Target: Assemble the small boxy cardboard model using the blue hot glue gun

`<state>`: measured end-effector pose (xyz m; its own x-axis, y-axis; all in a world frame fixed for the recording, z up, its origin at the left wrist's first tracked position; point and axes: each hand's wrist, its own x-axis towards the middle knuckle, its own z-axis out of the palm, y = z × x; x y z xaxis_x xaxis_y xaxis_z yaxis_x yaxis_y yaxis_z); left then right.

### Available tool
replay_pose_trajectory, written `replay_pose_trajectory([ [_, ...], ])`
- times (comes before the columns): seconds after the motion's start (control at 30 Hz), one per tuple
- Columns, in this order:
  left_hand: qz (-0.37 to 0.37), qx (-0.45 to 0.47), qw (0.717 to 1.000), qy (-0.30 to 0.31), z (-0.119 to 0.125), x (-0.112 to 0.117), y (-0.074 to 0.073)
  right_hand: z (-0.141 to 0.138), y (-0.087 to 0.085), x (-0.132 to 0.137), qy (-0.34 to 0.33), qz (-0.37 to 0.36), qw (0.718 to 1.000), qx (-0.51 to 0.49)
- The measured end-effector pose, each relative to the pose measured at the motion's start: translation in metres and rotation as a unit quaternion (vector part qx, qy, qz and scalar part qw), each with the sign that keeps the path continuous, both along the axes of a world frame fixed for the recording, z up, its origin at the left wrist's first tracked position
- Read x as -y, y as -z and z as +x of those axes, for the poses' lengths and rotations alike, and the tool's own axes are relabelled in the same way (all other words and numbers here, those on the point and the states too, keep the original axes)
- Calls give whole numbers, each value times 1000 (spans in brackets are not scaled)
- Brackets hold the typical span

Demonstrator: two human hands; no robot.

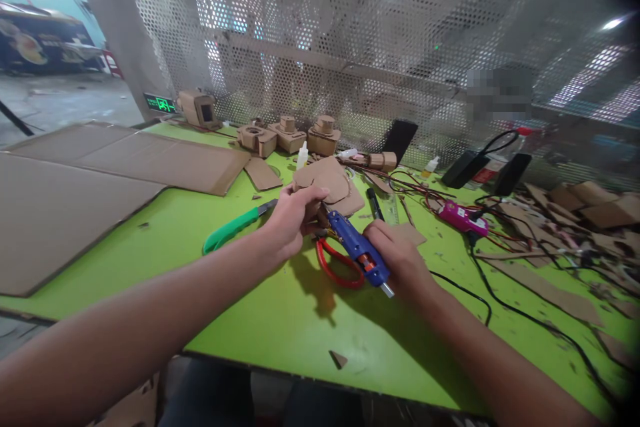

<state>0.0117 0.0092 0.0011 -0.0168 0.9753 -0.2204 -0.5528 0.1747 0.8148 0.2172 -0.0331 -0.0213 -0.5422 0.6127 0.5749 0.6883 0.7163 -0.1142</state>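
My right hand is wrapped round a blue hot glue gun, with a clear glue stick poking out of its back end. The gun's nozzle meets a small cardboard piece that my left hand pinches between thumb and fingers; much of that piece is hidden by the hand. Under the gun lie red-handled scissors, their blades covered from view. A green-handled utility knife rests on the table left of my left hand. Just beyond my hands sit flat cut cardboard pieces with rounded edges.
Large cardboard sheets cover the left of the green table. Several boxy cardboard models line the back, near a white glue bottle. Rightward are a magenta power strip, trailing black cords and cardboard scraps.
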Motion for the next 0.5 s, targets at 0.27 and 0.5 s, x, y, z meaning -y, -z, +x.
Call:
replay_pose_trajectory([
  [0.27,-3,-1,1000,4,0,0,-1,-2,-8,2,1,23,999,31],
  [0.5,-6,10,1000,3,0,-1,0,-1,-9,3,13,33,998,46],
])
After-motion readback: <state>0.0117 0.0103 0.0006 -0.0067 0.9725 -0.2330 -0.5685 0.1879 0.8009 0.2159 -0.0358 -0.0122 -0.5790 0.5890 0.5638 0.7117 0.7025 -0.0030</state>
